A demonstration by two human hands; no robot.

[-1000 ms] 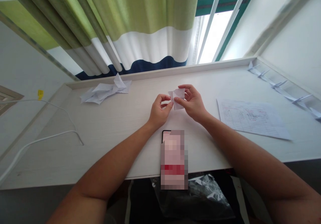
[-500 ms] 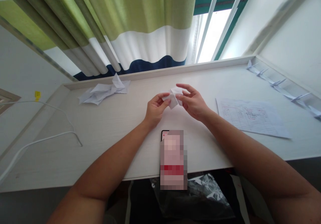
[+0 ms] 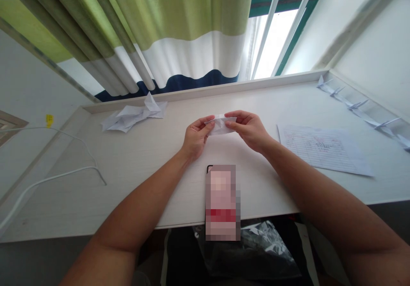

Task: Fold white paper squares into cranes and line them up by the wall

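Observation:
Between my two hands is a small piece of folded white paper [image 3: 220, 126], held just above the desk with its creases facing me. My left hand [image 3: 196, 138] pinches its left end between thumb and fingers. At the right end, my right hand [image 3: 251, 128] grips it the same way, thumb in front and fingers behind. The fingers cover both ends of the paper. Below the hands a phone [image 3: 222, 202] with a blurred screen lies at the desk's front edge.
Folded white papers [image 3: 133, 115] lie at the back left of the white desk [image 3: 153, 158]. A written sheet [image 3: 323, 149] rests at right, near a row of folded paper pieces [image 3: 358, 106] along the right side. A white cable [image 3: 60, 173] crosses the left side. A green-and-white curtain [image 3: 188, 21] hangs behind.
My right hand's fingers have closed onto the paper's right end. The paper has turned from a tilted, partly opened shape to a wide, level one stretched between both hands.

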